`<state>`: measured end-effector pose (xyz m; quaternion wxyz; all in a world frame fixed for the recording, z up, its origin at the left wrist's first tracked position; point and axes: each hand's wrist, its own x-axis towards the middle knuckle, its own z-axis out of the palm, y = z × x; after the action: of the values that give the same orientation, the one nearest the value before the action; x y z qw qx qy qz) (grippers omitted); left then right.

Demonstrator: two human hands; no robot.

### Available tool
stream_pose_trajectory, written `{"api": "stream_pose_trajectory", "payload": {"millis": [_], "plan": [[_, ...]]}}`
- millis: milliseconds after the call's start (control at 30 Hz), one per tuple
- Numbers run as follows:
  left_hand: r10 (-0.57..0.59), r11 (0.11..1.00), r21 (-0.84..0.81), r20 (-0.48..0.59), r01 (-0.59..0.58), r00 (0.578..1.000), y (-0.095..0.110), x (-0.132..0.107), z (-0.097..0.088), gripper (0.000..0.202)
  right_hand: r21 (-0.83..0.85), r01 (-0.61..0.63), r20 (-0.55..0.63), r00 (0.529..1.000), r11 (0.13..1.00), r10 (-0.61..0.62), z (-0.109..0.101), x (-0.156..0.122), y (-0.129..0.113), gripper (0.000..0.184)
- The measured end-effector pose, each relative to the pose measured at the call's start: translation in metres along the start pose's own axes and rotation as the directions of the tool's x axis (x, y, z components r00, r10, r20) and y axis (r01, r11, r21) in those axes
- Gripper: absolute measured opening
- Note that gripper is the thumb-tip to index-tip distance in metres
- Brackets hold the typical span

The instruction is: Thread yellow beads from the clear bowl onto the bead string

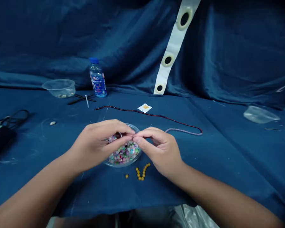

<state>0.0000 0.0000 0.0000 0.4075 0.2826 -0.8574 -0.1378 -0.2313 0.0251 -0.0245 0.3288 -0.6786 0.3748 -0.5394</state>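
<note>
My left hand [97,144] and my right hand [160,150] meet fingertip to fingertip over a clear bowl [118,165] of mixed coloured beads [125,153]. Both are closed in a pinch; whatever lies between the fingertips is too small to make out. Just below the bowl is a V-shaped row of amber-yellow beads [139,178], with one loose yellow bead [126,176] to its left. A long string of dark red beads [156,116] stretches behind my hands, turning into a lilac beaded section [185,131] that passes out of sight behind my right hand.
At the back left stand a clear plastic tub [59,88] and a blue-capped bottle [98,79], with dark sticks [78,100] between them. A small white card [144,108] lies beyond the string. A clear plastic bag [260,114] rests far right; a black cable [13,118] lies left.
</note>
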Motion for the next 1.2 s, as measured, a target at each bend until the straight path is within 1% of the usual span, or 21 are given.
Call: {"api": "stream_pose_trajectory", "payload": {"millis": [133, 300, 367, 433, 500, 567, 600, 667, 767, 833, 867, 900, 967, 1000, 1033, 1067, 1133, 1200], "plan": [[-0.014, 1.0, 0.013, 0.04, 0.013, 0.999, -0.003, -0.002, -0.002, 0.013, -0.028, 0.002, 0.005, 1.0, 1.0, -0.002, -0.003, 0.0, 0.002, 0.008], [-0.133, 0.989, 0.07, 0.098, 0.127, 0.986, -0.01, -0.004, -0.002, 0.023, -0.06, 0.003, -0.028, 1.0, 0.998, -0.005, -0.005, 0.001, 0.004, 0.009], [-0.18, 0.983, 0.073, 0.16, 0.17, 0.971, -0.011, -0.001, 0.0, 0.023, -0.062, -0.01, -0.059, 0.998, 0.998, 0.006, -0.006, 0.002, 0.003, 0.009], [-0.224, 0.973, 0.114, 0.274, 0.2, 0.935, -0.009, 0.006, 0.004, 0.019, -0.06, -0.027, -0.099, 0.995, 0.998, 0.021, -0.007, 0.003, 0.003, 0.01], [-0.298, 0.948, 0.231, 0.394, 0.22, 0.869, -0.004, 0.017, 0.01, 0.017, -0.05, -0.045, -0.136, 0.99, 0.998, 0.038, -0.009, 0.006, 0.004, 0.011], [-0.394, 0.901, 0.364, 0.455, 0.237, 0.799, 0.002, 0.029, 0.018, 0.017, -0.033, -0.056, -0.17, 0.984, 0.998, 0.049, -0.01, 0.008, 0.005, 0.011], [-0.423, 0.883, 0.403, 0.464, 0.24, 0.778, 0.004, 0.034, 0.022, 0.017, -0.023, -0.058, -0.186, 0.981, 0.998, 0.053, -0.01, 0.009, 0.006, 0.011], [-0.444, 0.87, 0.433, 0.48, 0.236, 0.757, 0.007, 0.04, 0.029, 0.019, -0.004, -0.061, -0.208, 0.976, 0.998, 0.059, -0.01, 0.01, 0.008, 0.011], [-0.442, 0.87, 0.441, 0.499, 0.22, 0.745, 0.008, 0.042, 0.033, 0.018, 0.005, -0.061, -0.214, 0.975, 0.998, 0.061, -0.01, 0.01, 0.01, 0.01], [-0.434, 0.869, 0.45, 0.5, 0.203, 0.749, 0.007, 0.039, 0.03, 0.017, 0.001, -0.06, -0.211, 0.976, 0.998, 0.059, -0.01, 0.01, 0.01, 0.009], [-0.423, 0.874, 0.444, 0.492, 0.199, 0.761, 0.006, 0.037, 0.027, 0.016, -0.002, -0.058, -0.211, 0.976, 0.998, 0.057, -0.011, 0.01, 0.01, 0.009], [-0.399, 0.887, 0.415, 0.475, 0.2, 0.784, 0.006, 0.035, 0.024, 0.015, -0.006, -0.056, -0.211, 0.976, 0.998, 0.053, -0.011, 0.009, 0.01, 0.009], [-0.316, 0.936, 0.276, 0.394, 0.216, 0.863, 0.003, 0.029, 0.014, 0.013, -0.019, -0.045, -0.211, 0.977, 0.999, 0.04, -0.012, 0.009, 0.008, 0.009], [-0.272, 0.959, 0.172, 0.32, 0.226, 0.907, 0.001, 0.025, 0.01, 0.012, -0.033, -0.029, -0.21, 0.978, 0.999, 0.021, -0.012, 0.008, 0.007, 0.009], [-0.241, 0.971, 0.068, 0.236, 0.231, 0.942, 0.0, 0.021, 0.006, 0.012, -0.05, -0.008, -0.206, 0.979, 0.999, -0.003, -0.012, 0.007, 0.006, 0.009], [-0.228, 0.972, -0.015, 0.155, 0.233, 0.961, -0.002, 0.016, 0.003, 0.011, -0.07, 0.018, -0.199, 0.979, 0.997, -0.032, -0.012, 0.007, 0.005, 0.01], [-0.229, 0.966, -0.111, 0.062, 0.234, 0.972, -0.005, 0.008, 0.001, 0.009, -0.107, 0.071, -0.186, 0.978, 0.992, -0.09, -0.011, 0.005, 0.004, 0.012], [-0.228, 0.96, -0.155, 0.038, 0.231, 0.973, -0.007, 0.003, 0.003, 0.008, -0.129, 0.116, -0.179, 0.974, 0.985, -0.138, -0.011, 0.003, 0.003, 0.012]]}}
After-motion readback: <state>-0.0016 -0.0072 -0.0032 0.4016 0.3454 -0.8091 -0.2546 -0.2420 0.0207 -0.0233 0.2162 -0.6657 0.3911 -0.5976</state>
